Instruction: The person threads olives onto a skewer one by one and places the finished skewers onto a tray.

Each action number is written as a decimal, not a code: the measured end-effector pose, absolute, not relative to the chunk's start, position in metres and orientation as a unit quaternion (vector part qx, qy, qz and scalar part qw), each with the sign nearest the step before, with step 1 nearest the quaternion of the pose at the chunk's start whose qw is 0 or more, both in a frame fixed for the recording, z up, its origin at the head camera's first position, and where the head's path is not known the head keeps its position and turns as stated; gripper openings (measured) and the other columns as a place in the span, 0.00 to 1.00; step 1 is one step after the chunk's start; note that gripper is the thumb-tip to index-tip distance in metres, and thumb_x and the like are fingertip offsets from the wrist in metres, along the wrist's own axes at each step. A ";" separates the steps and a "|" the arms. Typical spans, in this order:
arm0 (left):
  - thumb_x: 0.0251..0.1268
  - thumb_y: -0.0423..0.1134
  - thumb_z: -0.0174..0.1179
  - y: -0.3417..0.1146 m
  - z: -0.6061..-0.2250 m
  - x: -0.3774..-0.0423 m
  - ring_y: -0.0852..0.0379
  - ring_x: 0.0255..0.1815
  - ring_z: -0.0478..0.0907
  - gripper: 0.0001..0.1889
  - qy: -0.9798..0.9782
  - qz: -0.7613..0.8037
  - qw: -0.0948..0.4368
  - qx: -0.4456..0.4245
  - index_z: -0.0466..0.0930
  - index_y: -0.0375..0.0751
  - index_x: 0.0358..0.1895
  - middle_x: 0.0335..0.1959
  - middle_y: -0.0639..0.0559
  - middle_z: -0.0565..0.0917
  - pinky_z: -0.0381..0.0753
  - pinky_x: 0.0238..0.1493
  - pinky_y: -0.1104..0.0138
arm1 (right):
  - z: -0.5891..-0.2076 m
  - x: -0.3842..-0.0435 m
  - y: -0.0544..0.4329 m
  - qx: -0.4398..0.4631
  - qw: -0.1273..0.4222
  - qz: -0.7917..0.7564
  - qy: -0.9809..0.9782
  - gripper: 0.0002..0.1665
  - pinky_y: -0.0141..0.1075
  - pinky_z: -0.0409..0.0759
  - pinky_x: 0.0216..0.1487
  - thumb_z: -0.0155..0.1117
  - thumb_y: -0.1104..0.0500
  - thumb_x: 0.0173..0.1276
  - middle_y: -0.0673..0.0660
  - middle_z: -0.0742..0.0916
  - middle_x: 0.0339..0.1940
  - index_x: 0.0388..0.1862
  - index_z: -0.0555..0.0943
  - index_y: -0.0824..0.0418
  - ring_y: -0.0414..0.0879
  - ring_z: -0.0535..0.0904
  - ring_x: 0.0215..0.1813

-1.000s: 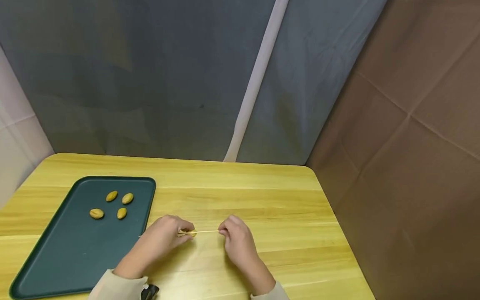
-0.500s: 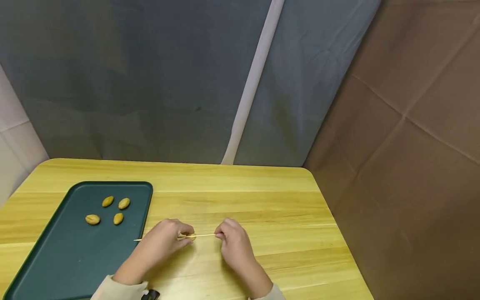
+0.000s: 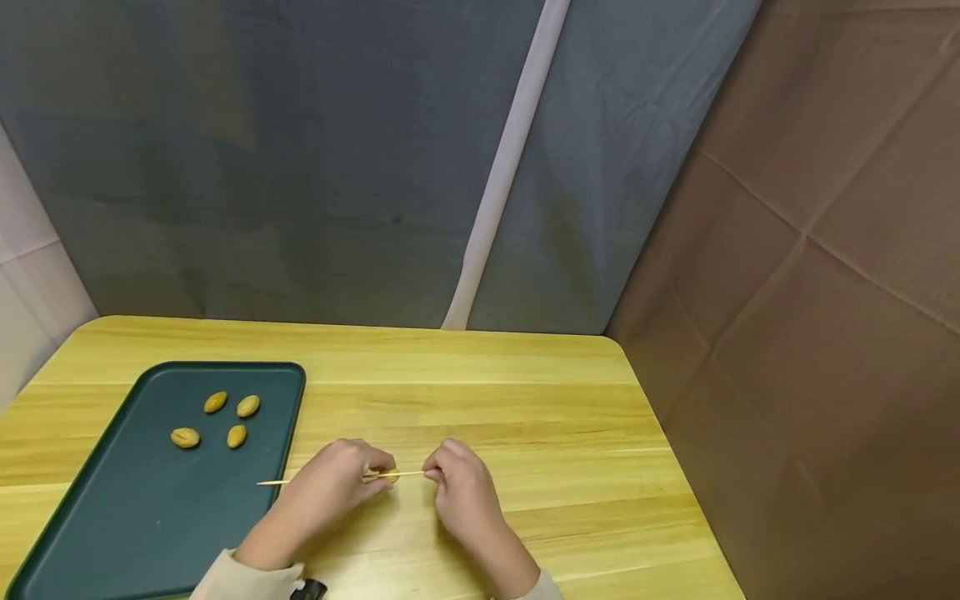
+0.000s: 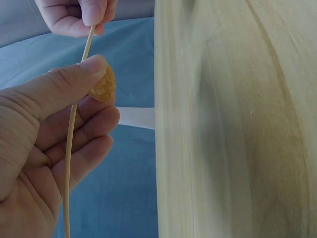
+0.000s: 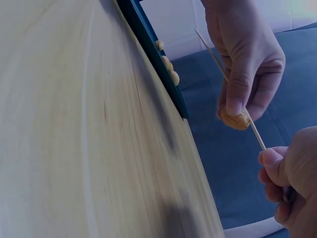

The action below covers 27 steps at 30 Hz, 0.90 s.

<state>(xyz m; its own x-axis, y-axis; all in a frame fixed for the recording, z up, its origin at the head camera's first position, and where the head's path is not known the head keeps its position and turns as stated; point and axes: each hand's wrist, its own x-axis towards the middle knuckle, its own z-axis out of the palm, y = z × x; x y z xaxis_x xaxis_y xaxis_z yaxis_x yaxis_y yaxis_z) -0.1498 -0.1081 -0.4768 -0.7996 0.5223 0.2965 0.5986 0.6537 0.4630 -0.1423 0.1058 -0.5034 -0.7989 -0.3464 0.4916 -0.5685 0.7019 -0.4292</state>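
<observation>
My left hand (image 3: 333, 483) pinches a wrinkled, yellow-brown oval dried fruit (image 4: 105, 88) between thumb and fingers, above the table. A thin wooden skewer (image 4: 70, 134) runs under the left thumb at the fruit and along the palm; I cannot tell whether it pierces the fruit. The skewer's pointed end (image 3: 270, 482) sticks out past the left wrist, over the tray's edge in the head view. At the other end, my right hand (image 3: 467, 493) pinches the skewer between thumb and fingertips, a short length of it showing between the hands.
A dark green tray (image 3: 157, 525) lies at the left of the wooden table (image 3: 555, 417). Several similar oval fruits (image 3: 248, 406) sit apart in its far half. Grey cloth (image 3: 300, 167) hangs behind the table, brown cloth (image 3: 840, 350) on the right.
My right hand has moved left toward my left hand, shortening the skewer between them. More of the pointed end shows beyond the left wrist. The view has shifted slightly.
</observation>
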 end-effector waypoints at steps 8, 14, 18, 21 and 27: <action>0.55 0.33 0.76 -0.106 -0.474 -0.148 0.65 0.32 0.81 0.07 -0.908 -0.273 0.068 -0.311 0.88 0.48 0.33 0.31 0.60 0.88 0.81 0.32 0.69 | -0.502 -0.140 0.101 0.247 0.178 0.287 -0.908 0.08 0.19 0.76 0.38 0.75 0.68 0.58 0.44 0.80 0.28 0.29 0.84 0.58 0.34 0.77 0.34; 0.54 0.33 0.76 -0.105 -0.476 -0.149 0.66 0.30 0.80 0.08 -0.908 -0.265 0.080 -0.315 0.86 0.48 0.30 0.28 0.61 0.86 0.80 0.31 0.69 | -0.503 -0.140 0.098 0.250 0.180 0.285 -0.908 0.09 0.20 0.76 0.36 0.76 0.69 0.57 0.44 0.80 0.28 0.28 0.83 0.59 0.33 0.76 0.32; 0.53 0.32 0.77 -0.103 -0.477 -0.149 0.68 0.29 0.78 0.09 -0.906 -0.266 0.082 -0.318 0.85 0.49 0.29 0.27 0.62 0.85 0.79 0.30 0.69 | -0.504 -0.140 0.098 0.254 0.190 0.280 -0.906 0.10 0.20 0.76 0.36 0.76 0.69 0.56 0.44 0.80 0.27 0.27 0.83 0.58 0.34 0.76 0.32; 0.53 0.32 0.77 -0.103 -0.477 -0.148 0.68 0.28 0.77 0.09 -0.905 -0.267 0.083 -0.320 0.84 0.49 0.28 0.26 0.63 0.84 0.79 0.29 0.69 | -0.505 -0.140 0.097 0.256 0.190 0.280 -0.905 0.09 0.20 0.76 0.37 0.76 0.68 0.56 0.44 0.80 0.27 0.27 0.83 0.58 0.34 0.76 0.32; 0.54 0.34 0.76 -0.104 -0.478 -0.147 0.64 0.33 0.82 0.08 -0.908 -0.276 0.075 -0.305 0.87 0.50 0.32 0.30 0.61 0.87 0.82 0.34 0.67 | -0.507 -0.138 0.097 0.246 0.171 0.299 -0.906 0.08 0.20 0.75 0.36 0.75 0.68 0.58 0.44 0.79 0.27 0.29 0.83 0.58 0.33 0.75 0.31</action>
